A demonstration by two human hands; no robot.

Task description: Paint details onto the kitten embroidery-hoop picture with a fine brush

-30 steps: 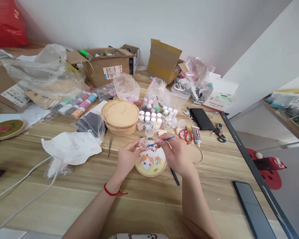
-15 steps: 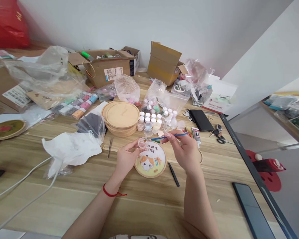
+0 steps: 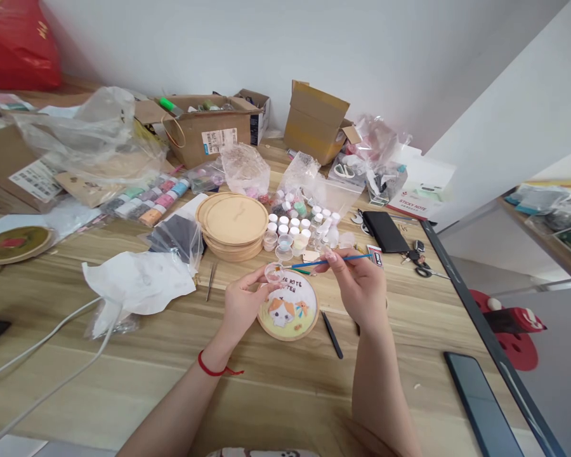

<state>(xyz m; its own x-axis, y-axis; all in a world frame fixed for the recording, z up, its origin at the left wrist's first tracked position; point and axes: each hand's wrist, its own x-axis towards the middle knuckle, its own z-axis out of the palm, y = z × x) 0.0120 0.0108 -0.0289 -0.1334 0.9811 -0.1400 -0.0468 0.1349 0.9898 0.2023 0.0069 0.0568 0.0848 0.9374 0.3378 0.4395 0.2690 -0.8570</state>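
Between thumb and fingers, my left hand (image 3: 243, 299) grips a small clear cup (image 3: 275, 273), tilted over the top edge of a round plaque (image 3: 288, 311). The plaque has a wooden rim, dark lettering and an orange-and-white cat on it. My right hand (image 3: 359, 282) pinches a thin blue paintbrush (image 3: 330, 261) held nearly level, its tip at the cup. Whether the tip touches the cup's inside is too small to tell. Black tweezers (image 3: 332, 334) lie just right of the plaque. Part of the lettering is covered by the left fingers.
Stacked wooden discs (image 3: 236, 219) and several white-lidded jars (image 3: 294, 223) stand behind the plaque. Metal tweezers (image 3: 211, 281) and crumpled white paper (image 3: 137, 282) lie to the left. A phone (image 3: 485, 400) rests near the right table edge. Cardboard boxes (image 3: 316, 124) line the wall.
My right hand has shifted slightly right with the paintbrush, drawing its tip back a little from the left fingers. The left hand and the cup stay almost in place.
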